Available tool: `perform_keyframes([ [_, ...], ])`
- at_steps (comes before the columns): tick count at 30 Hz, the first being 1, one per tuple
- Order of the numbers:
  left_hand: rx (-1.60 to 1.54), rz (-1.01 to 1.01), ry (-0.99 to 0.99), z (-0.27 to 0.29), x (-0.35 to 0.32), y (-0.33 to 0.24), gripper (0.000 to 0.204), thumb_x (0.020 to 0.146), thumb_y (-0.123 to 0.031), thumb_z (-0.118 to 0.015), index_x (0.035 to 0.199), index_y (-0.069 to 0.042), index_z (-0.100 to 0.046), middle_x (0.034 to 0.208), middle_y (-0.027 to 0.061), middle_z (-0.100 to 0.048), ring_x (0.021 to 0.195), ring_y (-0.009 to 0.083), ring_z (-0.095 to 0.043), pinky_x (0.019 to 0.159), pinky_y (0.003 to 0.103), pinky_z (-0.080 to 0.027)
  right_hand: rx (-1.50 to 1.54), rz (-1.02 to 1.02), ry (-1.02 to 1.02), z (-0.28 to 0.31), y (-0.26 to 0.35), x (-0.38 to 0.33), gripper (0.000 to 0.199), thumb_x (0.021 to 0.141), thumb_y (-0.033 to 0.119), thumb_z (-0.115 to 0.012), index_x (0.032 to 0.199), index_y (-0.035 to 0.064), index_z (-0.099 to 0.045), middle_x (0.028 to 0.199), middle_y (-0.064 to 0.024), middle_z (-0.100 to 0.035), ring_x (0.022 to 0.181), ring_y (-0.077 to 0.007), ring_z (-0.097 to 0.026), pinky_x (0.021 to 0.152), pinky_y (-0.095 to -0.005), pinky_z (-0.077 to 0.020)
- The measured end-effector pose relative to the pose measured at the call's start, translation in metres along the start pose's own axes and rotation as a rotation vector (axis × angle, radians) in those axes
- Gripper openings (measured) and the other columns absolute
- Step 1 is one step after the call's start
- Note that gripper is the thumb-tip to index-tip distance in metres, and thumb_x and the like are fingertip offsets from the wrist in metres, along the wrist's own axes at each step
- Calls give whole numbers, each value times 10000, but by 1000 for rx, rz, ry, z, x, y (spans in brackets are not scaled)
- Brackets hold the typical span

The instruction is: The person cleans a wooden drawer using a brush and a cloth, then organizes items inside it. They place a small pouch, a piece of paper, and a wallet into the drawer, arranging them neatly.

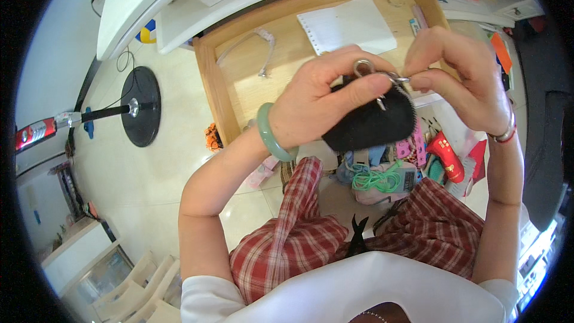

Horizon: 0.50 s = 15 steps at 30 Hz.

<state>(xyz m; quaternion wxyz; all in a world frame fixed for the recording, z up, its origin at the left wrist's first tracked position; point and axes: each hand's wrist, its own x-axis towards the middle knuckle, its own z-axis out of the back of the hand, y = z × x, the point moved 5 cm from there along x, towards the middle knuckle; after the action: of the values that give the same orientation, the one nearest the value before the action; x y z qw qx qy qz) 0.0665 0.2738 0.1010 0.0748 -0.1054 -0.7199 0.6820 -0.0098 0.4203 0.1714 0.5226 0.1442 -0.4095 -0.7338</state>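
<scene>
A small black zippered pouch (371, 124) hangs above the front of an open wooden drawer (209, 87). My left hand (317, 98), with a green bangle at the wrist, is closed on the pouch's upper left edge, thumb on top. A silver metal ring (362, 67) stands up beside that thumb, and a metal piece dangles just below it. At the pouch's upper right corner, my right hand (463, 75) pinches a small silver metal piece at the end of the zipper, between thumb and forefinger. Fingers partly hide the fastening.
Inside the drawer lie a white spiral notepad (350, 24) and a white strap (269, 42). Below it are a red bottle-shaped object (445, 157), a green cord bundle (376, 178) and other clutter, close to my knees. A round black stand base (141, 107) sits on the floor at left.
</scene>
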Motion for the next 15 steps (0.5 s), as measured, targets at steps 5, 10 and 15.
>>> perform_keyframes([
  [5, -55, 42, -21, 2, -1, 5, 265, 996, -284, -556, 1097, -55, -644, 933, -31, -638, 880, 39, -557, 792, 221, -450, 41, 74, 7, -3, -4, -3, 99, 834, 50, -669, 865, -6, -593, 735, -86, -596, 660, -205, -614, 614, -295, -474],
  [10, -50, 221, 157, 14, 3, 4, 267, 998, -279, -541, 1089, -52, -647, 987, -16, -642, 909, 57, -559, 836, 224, -438, 120, -79, 51, -5, -9, -5, 95, 879, 67, -645, 855, -6, -589, 768, -67, -596, 676, -144, -585, 621, -264, -467],
  [15, 119, -35, 115, 8, 5, -6, 250, 1001, -255, -527, 1094, -35, -598, 930, 0, -602, 885, 71, -526, 801, 240, -429, 378, -250, 62, -14, -10, -10, 109, 918, 77, -614, 877, -18, -580, 829, -58, -579, 690, -101, -545, 618, -230, -457],
])
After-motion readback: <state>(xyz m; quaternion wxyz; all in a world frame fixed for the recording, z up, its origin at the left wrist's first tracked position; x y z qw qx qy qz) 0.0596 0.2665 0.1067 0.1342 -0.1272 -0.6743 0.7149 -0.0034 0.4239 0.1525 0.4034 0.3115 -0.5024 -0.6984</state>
